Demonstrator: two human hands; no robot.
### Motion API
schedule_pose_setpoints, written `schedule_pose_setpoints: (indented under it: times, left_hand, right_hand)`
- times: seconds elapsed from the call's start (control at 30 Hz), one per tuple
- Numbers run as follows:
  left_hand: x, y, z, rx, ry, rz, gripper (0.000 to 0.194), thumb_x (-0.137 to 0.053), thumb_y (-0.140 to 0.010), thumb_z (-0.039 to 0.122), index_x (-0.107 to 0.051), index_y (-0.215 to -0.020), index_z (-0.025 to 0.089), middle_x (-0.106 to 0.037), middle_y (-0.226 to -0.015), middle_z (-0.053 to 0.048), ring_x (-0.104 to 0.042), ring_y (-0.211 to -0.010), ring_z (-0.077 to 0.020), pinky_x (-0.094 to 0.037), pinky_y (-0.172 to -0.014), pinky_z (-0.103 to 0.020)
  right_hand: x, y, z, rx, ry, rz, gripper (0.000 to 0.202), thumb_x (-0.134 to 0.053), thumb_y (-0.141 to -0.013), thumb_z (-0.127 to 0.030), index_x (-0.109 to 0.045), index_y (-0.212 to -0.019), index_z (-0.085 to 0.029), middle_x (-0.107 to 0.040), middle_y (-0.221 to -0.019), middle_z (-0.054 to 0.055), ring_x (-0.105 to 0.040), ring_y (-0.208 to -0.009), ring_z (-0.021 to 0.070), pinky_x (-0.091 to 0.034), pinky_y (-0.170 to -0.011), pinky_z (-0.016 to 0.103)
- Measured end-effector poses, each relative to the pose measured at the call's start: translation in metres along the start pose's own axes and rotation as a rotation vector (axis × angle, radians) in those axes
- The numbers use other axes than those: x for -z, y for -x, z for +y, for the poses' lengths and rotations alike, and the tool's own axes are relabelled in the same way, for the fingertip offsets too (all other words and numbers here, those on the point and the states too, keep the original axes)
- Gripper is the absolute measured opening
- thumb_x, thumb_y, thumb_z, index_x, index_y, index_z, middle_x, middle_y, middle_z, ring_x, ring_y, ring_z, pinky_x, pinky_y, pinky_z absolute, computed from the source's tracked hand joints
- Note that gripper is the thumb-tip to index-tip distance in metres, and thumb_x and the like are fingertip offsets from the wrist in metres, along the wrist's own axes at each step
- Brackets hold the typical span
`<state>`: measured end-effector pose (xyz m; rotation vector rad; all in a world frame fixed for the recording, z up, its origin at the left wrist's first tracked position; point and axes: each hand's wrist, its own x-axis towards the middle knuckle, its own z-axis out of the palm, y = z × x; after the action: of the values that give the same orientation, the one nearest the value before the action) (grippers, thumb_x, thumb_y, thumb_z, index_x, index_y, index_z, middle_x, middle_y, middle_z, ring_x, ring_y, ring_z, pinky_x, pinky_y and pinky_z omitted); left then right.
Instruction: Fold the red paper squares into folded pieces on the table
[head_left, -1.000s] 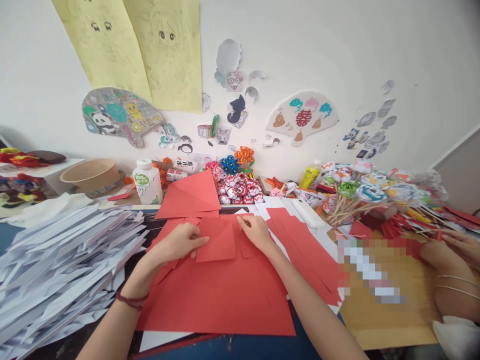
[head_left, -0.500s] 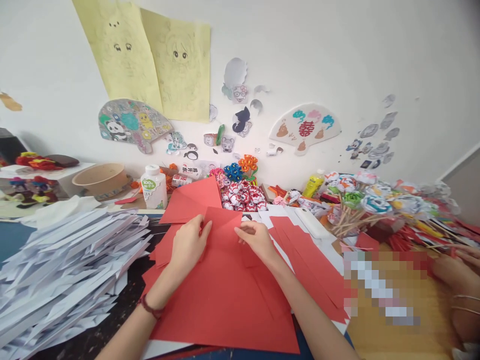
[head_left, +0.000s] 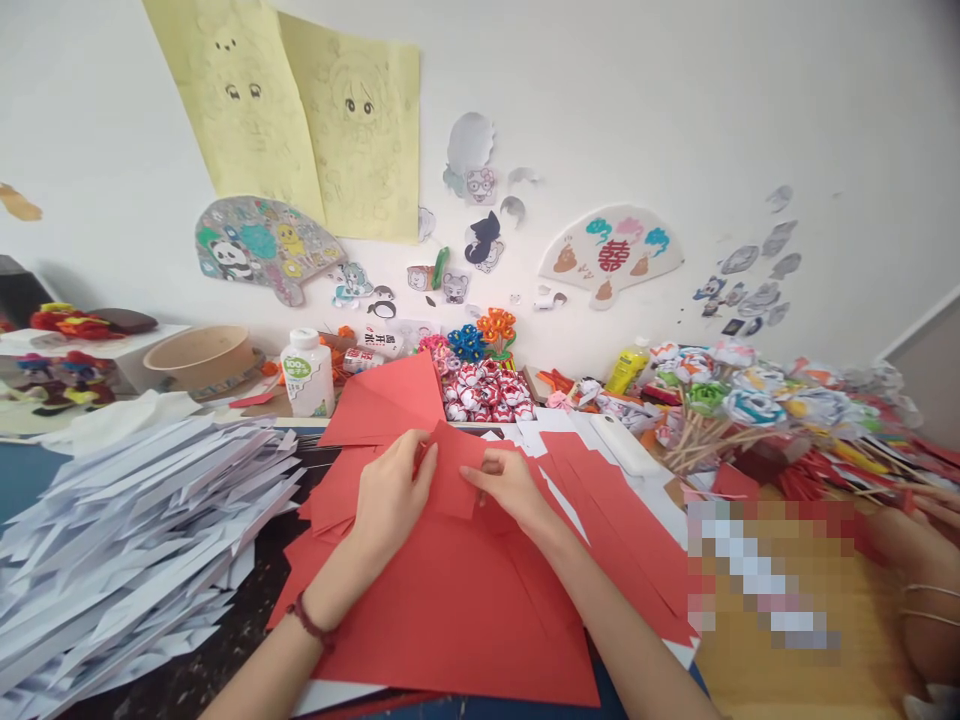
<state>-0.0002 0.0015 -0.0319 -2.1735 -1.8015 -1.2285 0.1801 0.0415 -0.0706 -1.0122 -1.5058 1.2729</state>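
Observation:
A small piece of red paper point(head_left: 454, 475) is held tilted above a pile of larger red sheets point(head_left: 442, 610). My left hand point(head_left: 396, 482) closes on its left edge, thumb in front and the other fingers partly hidden behind. On the right edge, my right hand point(head_left: 508, 488) pinches the paper between thumb and curled fingers. Beneath both wrists lies the large red sheet on top of the pile. Another red sheet point(head_left: 394, 395) sticks up just beyond my left hand, and long red strips point(head_left: 615, 530) lie to the right of my right hand.
A heap of folded white paper strips point(head_left: 150, 540) covers the left side. Behind stand a white bottle point(head_left: 307, 375), red-and-white paper balls point(head_left: 487, 392) and a yellow bottle point(head_left: 628, 368). Paper flowers on sticks point(head_left: 750, 400) are at right, near another person's hand point(head_left: 911, 545).
The small red paper has turned and tilted between my hands, its lower edge now showing. My left hand has shifted slightly right; my right hand has moved slightly left.

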Motion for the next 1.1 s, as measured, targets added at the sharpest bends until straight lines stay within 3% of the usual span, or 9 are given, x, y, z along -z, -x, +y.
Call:
schedule_pose_setpoints:
  times: [0.2,0.33,0.53,0.67,0.83,1.0,1.1]
  left_hand:
    - [0.004,-0.009,-0.003,0.237,0.499,-0.110,0.028,-0.048,-0.088,0.043,-0.060,-0.088,0.017,-0.064,-0.071,0.000,-0.056,-0.055,-0.0116,-0.040,-0.054,-0.021]
    - [0.002,-0.011,-0.005,0.260,0.743,-0.239,0.037,-0.046,-0.088,0.049,-0.061,-0.090,0.016,-0.061,-0.065,0.000,-0.051,-0.048,-0.0105,-0.039,-0.050,-0.021]
    - [-0.004,-0.005,-0.004,0.209,0.704,-0.353,0.043,-0.052,-0.085,0.050,-0.060,-0.111,0.017,-0.069,-0.090,-0.006,-0.057,-0.055,-0.0122,-0.043,-0.052,-0.023]
    - [-0.006,-0.001,0.003,0.120,0.576,-0.328,0.042,-0.052,-0.086,0.048,-0.059,-0.116,0.020,-0.067,-0.111,-0.008,-0.063,-0.073,-0.0161,-0.048,-0.064,-0.026]
    - [-0.009,0.001,0.006,0.118,0.407,-0.301,0.039,-0.051,-0.086,0.049,-0.061,-0.112,0.021,-0.070,-0.096,-0.006,-0.063,-0.068,-0.0166,-0.048,-0.060,-0.026]
    - [-0.010,0.002,0.004,0.144,0.438,-0.264,0.034,-0.050,-0.087,0.046,-0.062,-0.104,0.019,-0.071,-0.081,-0.005,-0.065,-0.069,-0.0178,-0.048,-0.060,-0.026]
    - [-0.005,-0.001,0.005,0.159,0.551,-0.248,0.035,-0.048,-0.088,0.046,-0.063,-0.105,0.019,-0.071,-0.091,-0.006,-0.066,-0.075,-0.0177,-0.049,-0.063,-0.025]
  right_hand:
    - [0.005,-0.003,0.008,0.008,0.070,0.046,0.032,-0.072,-0.072,-0.045,-0.060,-0.067,-0.016,-0.061,-0.053,0.000,-0.055,-0.043,0.0133,-0.041,-0.042,0.023]
    - [0.006,-0.002,0.005,0.026,0.052,0.028,0.032,-0.070,-0.074,-0.046,-0.066,-0.074,-0.014,-0.064,-0.058,0.002,-0.054,-0.043,0.0123,-0.041,-0.044,0.024]
    - [0.002,0.001,-0.006,0.041,0.035,0.007,0.032,-0.070,-0.074,-0.045,-0.071,-0.084,-0.015,-0.067,-0.063,0.003,-0.054,-0.045,0.0126,-0.040,-0.043,0.023]
    - [-0.002,0.004,-0.013,0.054,0.016,-0.010,0.024,-0.070,-0.073,-0.038,-0.071,-0.082,-0.016,-0.064,-0.061,0.000,-0.053,-0.046,0.0122,-0.038,-0.041,0.022]
    - [-0.008,0.008,-0.019,0.106,0.018,0.036,0.012,-0.071,-0.066,-0.026,-0.064,-0.061,-0.016,-0.058,-0.055,-0.002,-0.052,-0.047,0.0123,-0.040,-0.043,0.022]
    - [-0.009,0.009,-0.021,0.071,0.046,-0.004,0.011,-0.067,-0.070,-0.028,-0.067,-0.068,-0.018,-0.062,-0.056,-0.001,-0.056,-0.047,0.0147,-0.043,-0.043,0.024]
    - [-0.004,0.006,-0.016,0.047,0.092,0.044,0.017,-0.067,-0.073,-0.034,-0.066,-0.069,-0.017,-0.063,-0.052,0.000,-0.057,-0.043,0.0155,-0.043,-0.042,0.025]
